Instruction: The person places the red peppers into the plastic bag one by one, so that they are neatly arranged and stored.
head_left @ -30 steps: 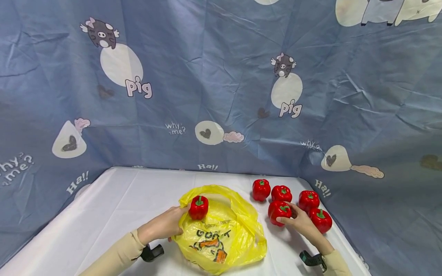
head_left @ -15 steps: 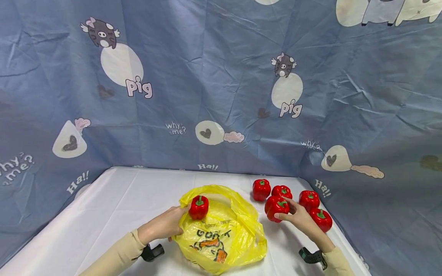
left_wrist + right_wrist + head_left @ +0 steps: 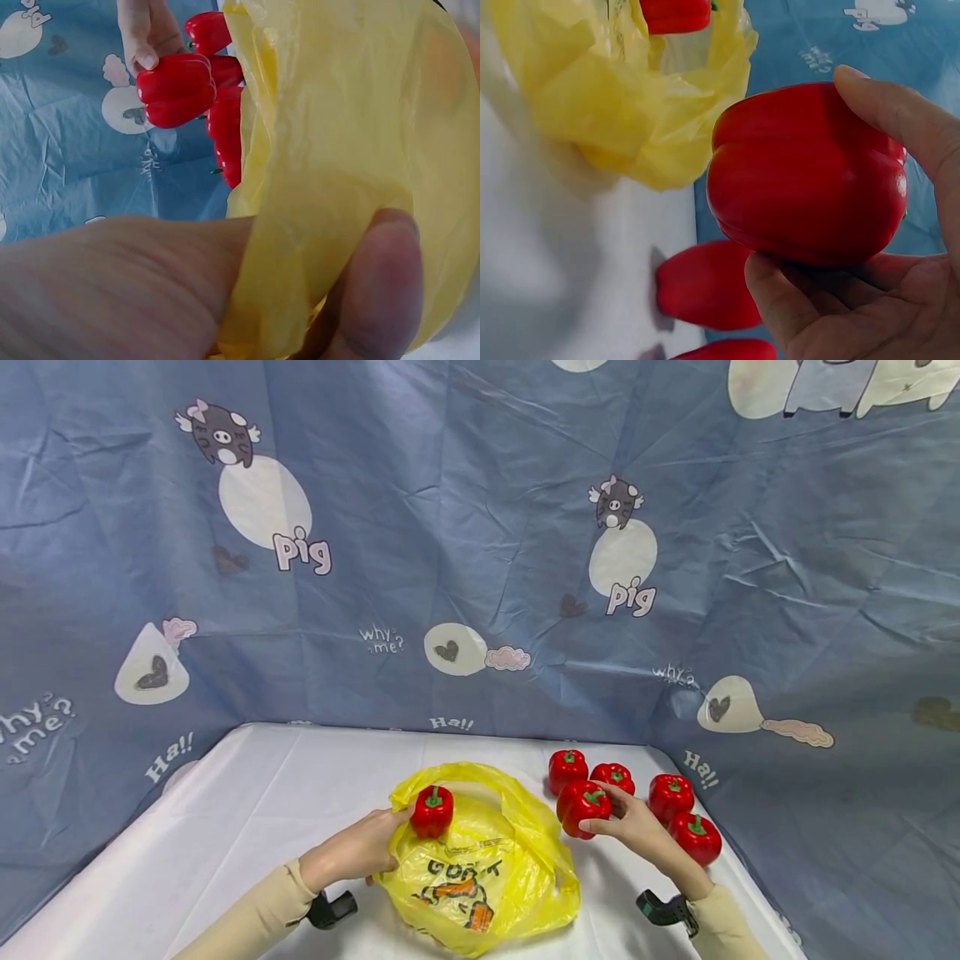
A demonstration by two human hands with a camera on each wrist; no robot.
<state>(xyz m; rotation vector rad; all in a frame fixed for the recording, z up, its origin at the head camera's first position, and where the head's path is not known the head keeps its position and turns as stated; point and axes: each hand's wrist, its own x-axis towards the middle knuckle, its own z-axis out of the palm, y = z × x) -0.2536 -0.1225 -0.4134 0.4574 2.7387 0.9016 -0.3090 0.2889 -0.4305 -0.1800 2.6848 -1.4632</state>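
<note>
My right hand [image 3: 636,820] grips a red bell pepper [image 3: 582,808] by its side, between thumb and fingers. In the right wrist view this bell pepper [image 3: 806,176] fills the middle, raised off the table. At the left rim of a yellow plastic bag [image 3: 517,877], my left hand [image 3: 360,843] pinches the film, as the left wrist view shows with the thumb [image 3: 382,285] on the yellow plastic. Inside the bag's open mouth, near the left fingers, sits another red bell pepper [image 3: 431,812]. Part of the left fingers is hidden by the bag.
Behind the held one stand two red bell peppers [image 3: 567,772]. Two more red bell peppers [image 3: 696,838] lie along the right edge of the white table [image 3: 300,777]. A blue printed cloth [image 3: 480,543] hangs around the back and sides.
My right hand has carried its bell pepper left and slightly away from me, toward the bag. The left hand, the bag and the other bell peppers look unmoved.
</note>
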